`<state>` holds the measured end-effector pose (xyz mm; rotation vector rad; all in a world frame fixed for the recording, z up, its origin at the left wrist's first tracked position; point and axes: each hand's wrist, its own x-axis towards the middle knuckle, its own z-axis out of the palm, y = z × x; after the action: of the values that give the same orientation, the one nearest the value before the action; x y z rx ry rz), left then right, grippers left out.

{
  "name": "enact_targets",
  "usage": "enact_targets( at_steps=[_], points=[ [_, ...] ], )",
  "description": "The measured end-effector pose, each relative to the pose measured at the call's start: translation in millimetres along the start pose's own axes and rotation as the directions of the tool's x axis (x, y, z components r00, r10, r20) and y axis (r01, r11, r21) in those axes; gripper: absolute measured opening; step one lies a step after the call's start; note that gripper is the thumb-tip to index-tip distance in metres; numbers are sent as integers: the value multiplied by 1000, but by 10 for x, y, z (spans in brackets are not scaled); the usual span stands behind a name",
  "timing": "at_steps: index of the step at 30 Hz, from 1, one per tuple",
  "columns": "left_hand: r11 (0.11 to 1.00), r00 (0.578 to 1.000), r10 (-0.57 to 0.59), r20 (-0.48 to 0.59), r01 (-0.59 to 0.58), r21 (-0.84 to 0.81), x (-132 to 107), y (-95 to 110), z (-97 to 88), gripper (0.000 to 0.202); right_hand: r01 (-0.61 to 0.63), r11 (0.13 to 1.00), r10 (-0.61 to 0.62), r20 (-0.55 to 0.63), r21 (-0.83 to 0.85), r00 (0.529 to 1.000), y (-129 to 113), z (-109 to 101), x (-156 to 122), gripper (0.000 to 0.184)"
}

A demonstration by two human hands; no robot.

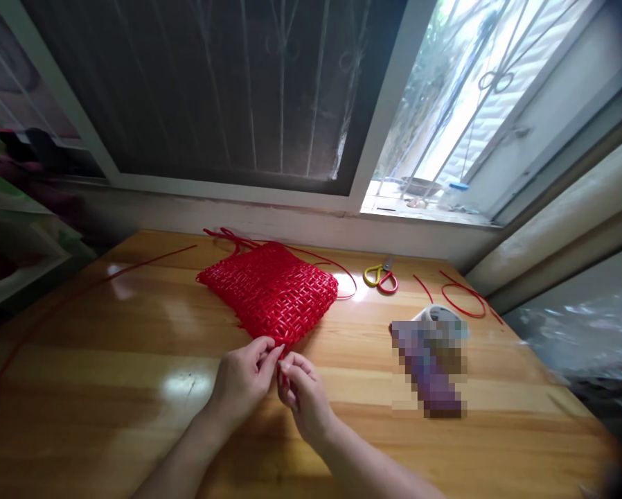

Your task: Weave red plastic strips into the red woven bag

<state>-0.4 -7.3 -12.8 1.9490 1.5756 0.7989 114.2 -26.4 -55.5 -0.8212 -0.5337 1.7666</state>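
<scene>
A red woven piece (274, 284), made of shiny plastic-looking strands, rests on the wooden table with one corner pointing toward me. At that near corner my left hand (246, 374) pinches the weave between thumb and fingers. My right hand (303, 395) is closed just beside it, its fingertips pressed together around a short bit of red strand at the same corner. The fingertips of both hands almost meet, and they partly hide what lies between them. Loose red strands (233, 239) trail from the far side of the weave.
Scissors (381, 275) with yellow and red handles lie right of the weave. Farther right are a white roll of tape (440, 315), a blurred-out purple item (436, 388) and cut red strands (464, 298). One long strand (98, 281) runs along the left. A barred window (228, 97) stands behind.
</scene>
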Motion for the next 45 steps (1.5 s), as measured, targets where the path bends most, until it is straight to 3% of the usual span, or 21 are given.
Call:
enact_targets(
  at_steps=[21,28,32,39,45],
  points=[
    [1000,996,-11,-93,9,-17,-14,15,-50,30,128,958,-127,22,-257,992,63,19,66,40],
    [1000,992,-2,-126,2,0,-19,1,-30,28,311,851,-305,84,-424,949,81,-77,147,29],
    [998,991,0,-133,8,58,-28,15,-16,26,349,803,-349,94,-484,932,128,-110,147,23],
    [998,987,-6,-159,15,54,-45,3,23,23,378,819,-342,162,-431,926,109,-112,50,20],
    [993,988,52,-145,-35,115,-36,-45,-6,24,324,853,-309,104,-409,945,84,-117,33,21]
  ],
)
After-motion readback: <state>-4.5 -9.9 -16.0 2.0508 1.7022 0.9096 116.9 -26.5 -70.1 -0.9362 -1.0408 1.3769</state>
